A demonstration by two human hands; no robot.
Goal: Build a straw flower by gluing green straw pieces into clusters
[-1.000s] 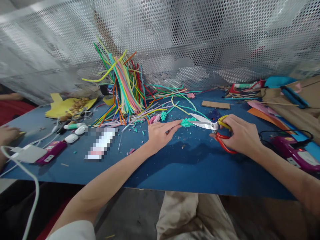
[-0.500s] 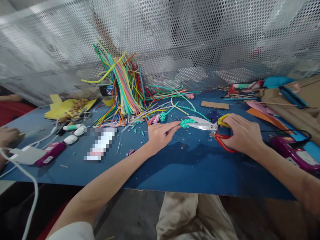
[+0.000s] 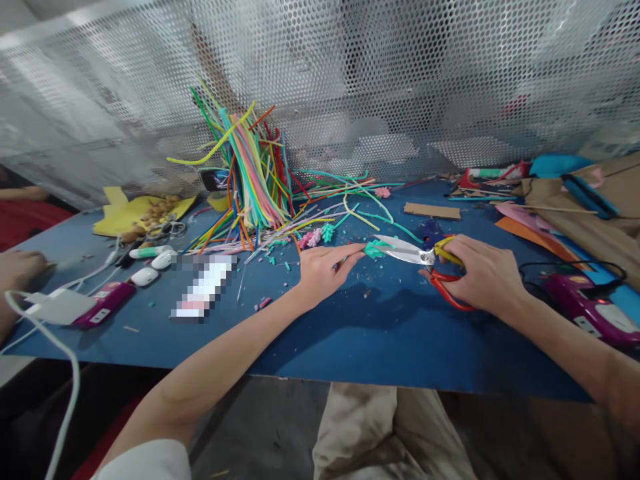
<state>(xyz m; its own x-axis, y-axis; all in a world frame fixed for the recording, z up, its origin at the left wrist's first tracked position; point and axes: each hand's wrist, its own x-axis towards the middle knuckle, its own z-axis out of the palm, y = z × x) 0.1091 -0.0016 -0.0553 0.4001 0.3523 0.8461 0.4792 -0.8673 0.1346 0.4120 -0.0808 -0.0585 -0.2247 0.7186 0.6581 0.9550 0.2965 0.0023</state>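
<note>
Near the middle of the blue table, my left hand pinches a green fuzzy piece between its fingertips. My right hand is wrapped round the handles, one yellow and one red, of a pair of scissors. The silver blades point left, slightly parted, and lie at the green piece. Small pink fuzzy pieces and another green one rest on the table behind my left hand. Tiny green cuttings are scattered beside them.
A tall bundle of coloured pipe cleaners stands behind, against a perforated metal screen. Phone, white charger and purple power strip lie left; another purple strip lies right. Another person's hand is at the far left.
The scissor blades have opened a little at the green piece, and my right hand has shifted slightly. My left hand keeps its pinch. The whole view has moved slightly.
</note>
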